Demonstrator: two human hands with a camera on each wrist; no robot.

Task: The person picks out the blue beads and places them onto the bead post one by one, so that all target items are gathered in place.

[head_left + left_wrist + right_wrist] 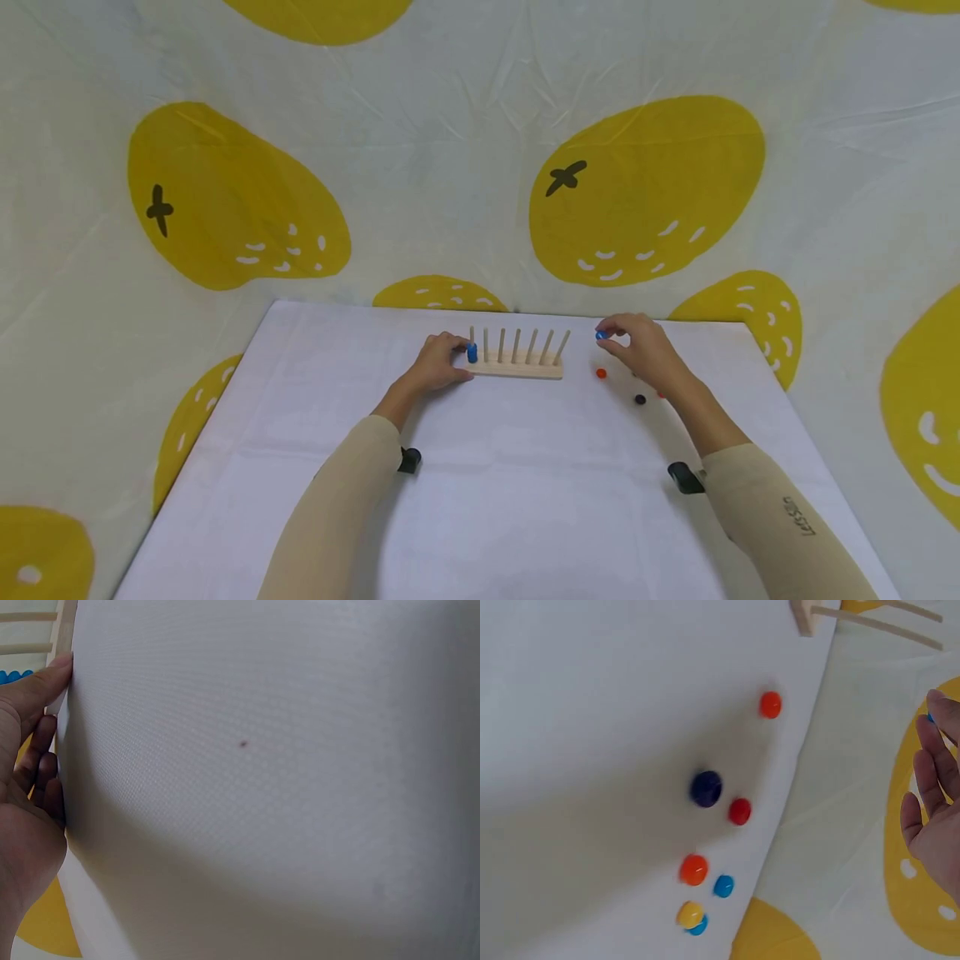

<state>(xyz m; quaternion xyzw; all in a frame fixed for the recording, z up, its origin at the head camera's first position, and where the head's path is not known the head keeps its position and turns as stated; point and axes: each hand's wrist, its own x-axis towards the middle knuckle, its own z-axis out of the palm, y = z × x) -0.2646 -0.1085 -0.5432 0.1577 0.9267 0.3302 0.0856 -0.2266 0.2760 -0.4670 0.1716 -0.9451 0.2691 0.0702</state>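
Note:
A wooden peg rack point(521, 372) with a row of upright pegs stands toward the back of the white table. On its leftmost peg sits a stack of blue beads point(472, 353); the other pegs are bare. My left hand point(437, 363) grips the left end of the rack, thumb at the front edge. In the left wrist view the thumb point(52, 671) lies against the base. To the right of the rack, my right hand point(643, 348) pinches a blue bead point(601, 335) between thumb and fingertips, above the table. Most of that bead is hidden in the right wrist view.
Below the right hand lie loose beads: an orange bead point(602, 373), a dark bead point(640, 400) and, in the right wrist view, a red bead point(739, 811), a yellow bead point(690, 914) and a blue bead point(724, 886). A fruit-patterned cloth point(450, 167) hangs behind the table.

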